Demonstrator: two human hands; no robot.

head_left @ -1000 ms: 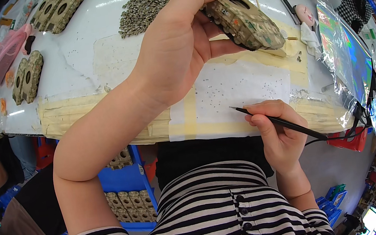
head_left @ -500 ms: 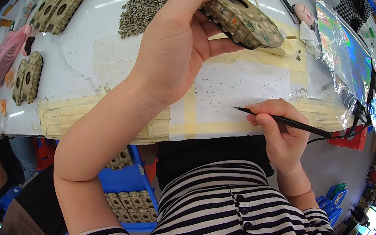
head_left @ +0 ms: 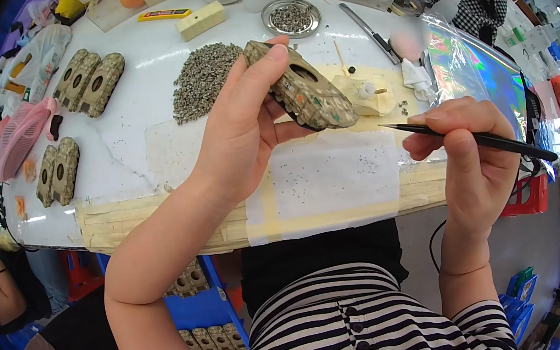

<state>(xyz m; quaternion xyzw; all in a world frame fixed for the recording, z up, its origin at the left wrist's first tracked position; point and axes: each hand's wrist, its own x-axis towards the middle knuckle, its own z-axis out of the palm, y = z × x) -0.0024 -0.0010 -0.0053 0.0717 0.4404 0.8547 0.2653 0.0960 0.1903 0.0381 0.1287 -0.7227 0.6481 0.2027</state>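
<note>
Nearest me, at 6 o'clock, my striped shirt (head_left: 331,332). My right hand (head_left: 468,163), at 3 o'clock, is closed in a pen grip around a thin black tool (head_left: 475,140); thumb and forefinger pinch the shaft, and its fine tip points toward 9 o'clock, ending just short of the model and not touching it. Whether the tip carries anything is too small to tell.

My left hand (head_left: 244,126), just left of centre, is curled around a camouflage model tank hull (head_left: 300,90), held above the table (head_left: 137,73) and tilted, its round opening facing up. Thumb on the upper edge, remaining fingers wrapped beneath; firm hold.

Under both hands: a white paper sheet (head_left: 330,175) speckled with tiny dark bits, bordered by tan masking tape (head_left: 157,214).

Farther out, at 11 o'clock of the hull, a heap of small grey parts (head_left: 198,79). At 12 o'clock, a round metal dish (head_left: 291,17) holding more of them. At 10 o'clock, three finished hulls (head_left: 89,76) side by side; at 9 o'clock, two more (head_left: 58,172), with a pink fan (head_left: 17,137) just beside them.
</note>
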